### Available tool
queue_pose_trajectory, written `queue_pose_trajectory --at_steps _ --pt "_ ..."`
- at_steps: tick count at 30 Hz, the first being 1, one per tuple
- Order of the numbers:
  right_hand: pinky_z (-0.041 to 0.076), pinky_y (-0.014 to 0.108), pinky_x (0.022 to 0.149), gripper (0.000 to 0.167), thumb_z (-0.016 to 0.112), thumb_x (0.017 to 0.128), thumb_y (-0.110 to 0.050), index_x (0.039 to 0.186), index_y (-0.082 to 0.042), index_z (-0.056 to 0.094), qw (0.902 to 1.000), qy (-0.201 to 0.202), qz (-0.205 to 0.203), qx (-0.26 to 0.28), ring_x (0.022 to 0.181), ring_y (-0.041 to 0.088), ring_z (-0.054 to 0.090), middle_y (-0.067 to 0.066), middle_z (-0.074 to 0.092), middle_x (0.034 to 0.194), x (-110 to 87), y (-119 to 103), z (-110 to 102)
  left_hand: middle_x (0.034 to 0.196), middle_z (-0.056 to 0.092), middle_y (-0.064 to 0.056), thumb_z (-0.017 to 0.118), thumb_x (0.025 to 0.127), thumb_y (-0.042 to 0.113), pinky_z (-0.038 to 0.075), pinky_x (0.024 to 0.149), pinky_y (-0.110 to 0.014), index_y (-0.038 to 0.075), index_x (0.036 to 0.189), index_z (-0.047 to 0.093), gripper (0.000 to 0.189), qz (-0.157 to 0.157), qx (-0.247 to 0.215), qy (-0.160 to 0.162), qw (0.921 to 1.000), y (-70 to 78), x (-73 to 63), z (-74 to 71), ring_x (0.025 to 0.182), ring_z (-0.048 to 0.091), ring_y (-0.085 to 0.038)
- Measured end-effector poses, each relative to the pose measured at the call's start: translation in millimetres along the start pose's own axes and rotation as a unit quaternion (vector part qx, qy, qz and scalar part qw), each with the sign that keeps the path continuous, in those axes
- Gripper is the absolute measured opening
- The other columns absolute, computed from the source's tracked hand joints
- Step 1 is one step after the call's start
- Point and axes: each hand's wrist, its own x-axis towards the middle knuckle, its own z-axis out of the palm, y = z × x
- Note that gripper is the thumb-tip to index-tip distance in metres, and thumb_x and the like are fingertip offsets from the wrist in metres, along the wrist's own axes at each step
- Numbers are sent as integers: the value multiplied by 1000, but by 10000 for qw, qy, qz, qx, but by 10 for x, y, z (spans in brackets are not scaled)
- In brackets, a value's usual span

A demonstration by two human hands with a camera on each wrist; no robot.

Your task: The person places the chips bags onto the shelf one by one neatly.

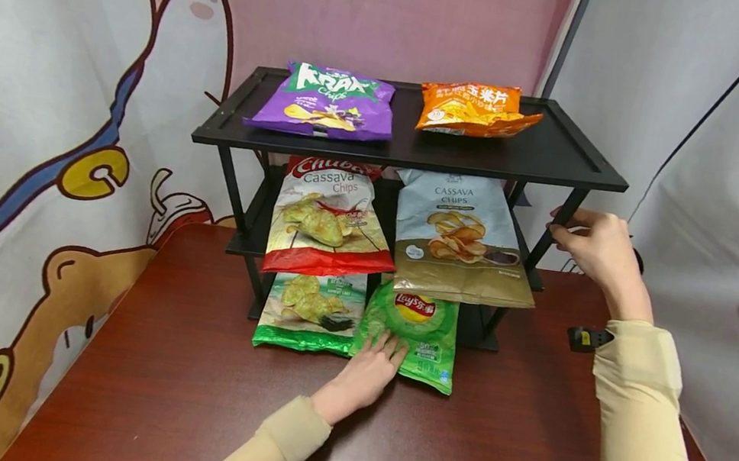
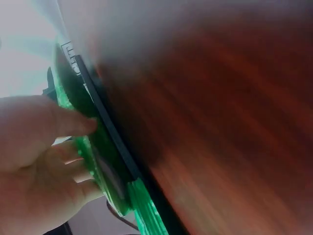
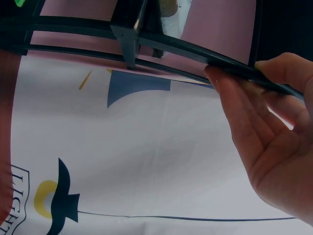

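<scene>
My left hand [image 1: 367,372] rests its outstretched fingers on the front of a green Lay's chip bag [image 1: 432,330] on the lowest tier of a black shelf rack [image 1: 413,157]. That bag's lower end juts out over the front of the tier. In the left wrist view, the thumb and fingers [image 2: 78,171] lie against the green bag [image 2: 100,169], close to the black tier edge. At the rack's right side, my right hand [image 1: 599,247] pinches the front post [image 1: 558,227]; the right wrist view shows thumb and fingers [image 3: 239,112] on either side of the black bar [image 3: 190,51].
Beside the Lay's bag lies a green-and-white chip bag [image 1: 309,311]. Two cassava chip bags, one red-edged [image 1: 332,218] and one blue-grey [image 1: 459,234], fill the middle tier. Purple [image 1: 329,106] and orange [image 1: 474,113] bags lie on top. A reddish-brown table [image 1: 183,392] supports the rack.
</scene>
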Motion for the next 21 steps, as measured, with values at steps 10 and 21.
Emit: queue_pose_trajectory --at_steps 10,21 --pt "39 11 55 30 59 89 -18 110 2 66 10000 21 -31 24 57 -18 50 28 69 100 -3 -1 -4 144 47 -14 61 87 12 41 105 -45 9 141 44 57 -409 -329 -672 9964 28 235 34 137 41 -31" --pt "39 14 56 30 59 89 -19 110 1 66 10000 10 16 -1 57 -17 50 26 70 97 1 0 -2 147 42 -15 60 89 15 38 107 -45 9 142 42 56 -817 -598 -982 9900 -4 469 100 139 37 -32"
